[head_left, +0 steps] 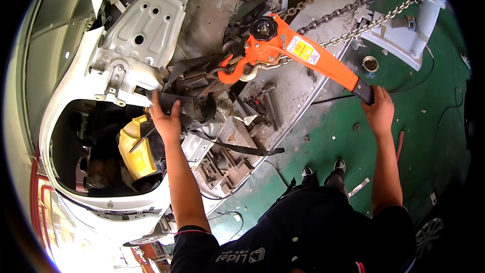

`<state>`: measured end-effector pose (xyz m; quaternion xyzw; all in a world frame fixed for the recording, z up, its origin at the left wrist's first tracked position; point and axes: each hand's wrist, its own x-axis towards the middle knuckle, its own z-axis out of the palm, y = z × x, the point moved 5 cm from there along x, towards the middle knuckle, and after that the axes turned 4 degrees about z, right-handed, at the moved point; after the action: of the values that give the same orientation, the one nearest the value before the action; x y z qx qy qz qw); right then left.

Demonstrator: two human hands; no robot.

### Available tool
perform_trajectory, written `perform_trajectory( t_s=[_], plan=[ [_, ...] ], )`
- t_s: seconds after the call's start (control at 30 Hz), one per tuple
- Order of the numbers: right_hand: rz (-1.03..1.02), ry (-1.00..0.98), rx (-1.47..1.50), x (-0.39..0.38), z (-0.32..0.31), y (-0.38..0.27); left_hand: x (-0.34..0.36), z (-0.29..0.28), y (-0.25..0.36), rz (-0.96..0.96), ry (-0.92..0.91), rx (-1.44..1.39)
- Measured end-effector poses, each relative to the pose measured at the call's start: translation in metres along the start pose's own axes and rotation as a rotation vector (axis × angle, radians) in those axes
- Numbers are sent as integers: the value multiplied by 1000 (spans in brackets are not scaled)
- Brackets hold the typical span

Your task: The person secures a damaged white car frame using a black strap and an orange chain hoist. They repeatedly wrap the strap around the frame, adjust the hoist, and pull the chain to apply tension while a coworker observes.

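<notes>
My right hand [379, 108] is closed round the black grip at the end of the lever of an orange lever hoist [316, 58]. The hoist has a black round knob [263, 29] and an orange hook [232, 71], which sits among dark straps and metal by the car body. Steel chains [353, 7] run from the hoist to the upper right. My left hand [165, 121], thumb and forefinger apart, rests against a dark strap [174, 102] at the edge of the white car body [136, 83]. Its other fingers are partly hidden.
The stripped car body has an opening [76, 121] with a yellow part [135, 151] inside. A grey metal platform [303, 88] carries clamps and loose metal pieces. On the green floor [323, 136] stand a can [370, 64] and a grey steel stand [419, 35]; cables and scraps lie about.
</notes>
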<state>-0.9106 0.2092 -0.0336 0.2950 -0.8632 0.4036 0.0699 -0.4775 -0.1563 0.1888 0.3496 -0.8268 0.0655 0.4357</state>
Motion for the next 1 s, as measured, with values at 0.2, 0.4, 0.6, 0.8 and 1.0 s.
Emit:
perform_trajectory(
  t_s=[0.2,0.4,0.6,0.8,1.0],
  plan=[
    [-4,-77,24,2,-2,5,6,-13,-1,14,-143,334],
    [-109,-57,59,11,-25,-9,-22,-19,3,-26,-73,117],
    [-218,-40,83,41,-61,-47,-59,-42,-28,-168,176,74],
    [-294,81,-3,68,-64,-36,-108,-50,-102,-363,242,-101],
    [-224,176,-165,87,-61,-38,-130,-46,-133,-366,184,-198]
  ],
)
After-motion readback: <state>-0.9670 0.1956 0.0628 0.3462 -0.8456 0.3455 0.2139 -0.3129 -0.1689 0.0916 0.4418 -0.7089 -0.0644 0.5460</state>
